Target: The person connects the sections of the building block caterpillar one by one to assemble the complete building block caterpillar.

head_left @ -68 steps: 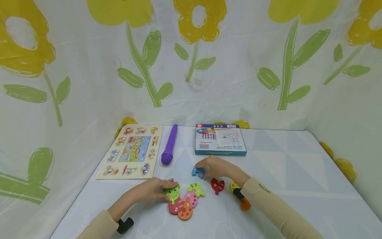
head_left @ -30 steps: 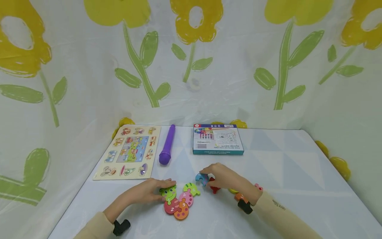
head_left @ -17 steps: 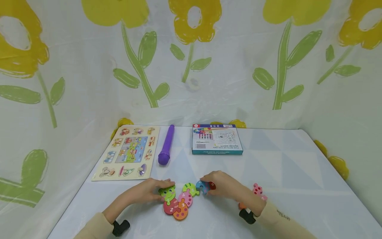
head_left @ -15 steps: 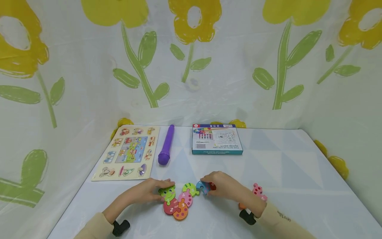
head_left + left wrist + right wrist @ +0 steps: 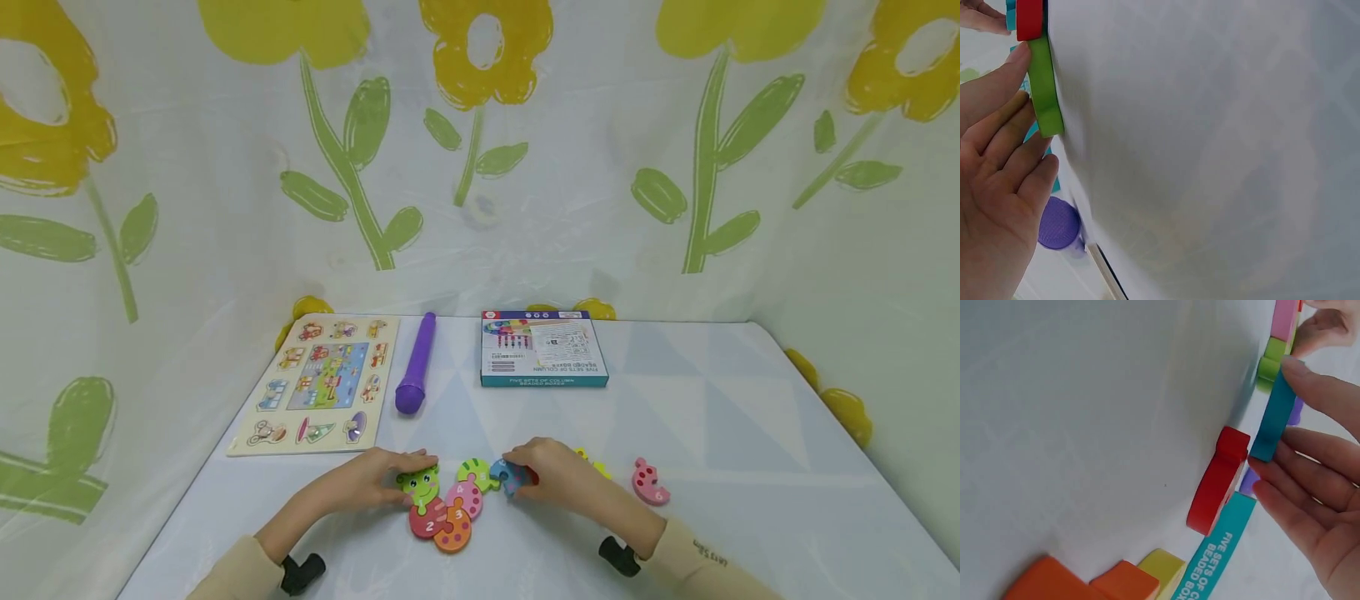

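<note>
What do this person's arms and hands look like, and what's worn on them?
The left hand and right hand wear no gloves. The left sleeve and right sleeve are beige; the right has small dark lettering. A stubby black device sits by each cuff.

Across the counter (image 5: 750,433) I see, left to right, a picture board (image 5: 291,418), a purple microphone (image 5: 417,364) and a flat box (image 5: 517,354); flowered cloth (image 5: 585,183) hangs behind and on both sides.
</note>
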Demonstrator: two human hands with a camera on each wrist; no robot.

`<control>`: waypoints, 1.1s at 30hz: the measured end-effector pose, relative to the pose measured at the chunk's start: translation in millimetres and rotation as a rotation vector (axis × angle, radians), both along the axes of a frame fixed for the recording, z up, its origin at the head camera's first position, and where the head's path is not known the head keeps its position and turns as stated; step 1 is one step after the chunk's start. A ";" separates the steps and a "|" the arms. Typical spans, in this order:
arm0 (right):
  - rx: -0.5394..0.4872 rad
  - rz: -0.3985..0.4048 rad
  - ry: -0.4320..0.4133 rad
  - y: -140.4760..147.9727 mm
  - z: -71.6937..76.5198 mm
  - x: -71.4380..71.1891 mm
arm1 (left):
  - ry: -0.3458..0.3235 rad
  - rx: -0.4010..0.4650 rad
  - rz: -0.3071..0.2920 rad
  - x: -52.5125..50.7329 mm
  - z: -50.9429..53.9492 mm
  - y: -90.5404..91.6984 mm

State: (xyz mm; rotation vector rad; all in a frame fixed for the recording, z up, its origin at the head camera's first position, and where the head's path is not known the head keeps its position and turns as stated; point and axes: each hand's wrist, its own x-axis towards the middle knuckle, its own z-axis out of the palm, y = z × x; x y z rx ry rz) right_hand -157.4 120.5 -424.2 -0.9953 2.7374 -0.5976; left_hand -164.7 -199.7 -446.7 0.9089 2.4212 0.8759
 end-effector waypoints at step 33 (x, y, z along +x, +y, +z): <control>-0.018 0.076 -0.067 -2.2 -9.2 -3.6 | -0.014 0.000 0.007 0.5 1.2 -0.2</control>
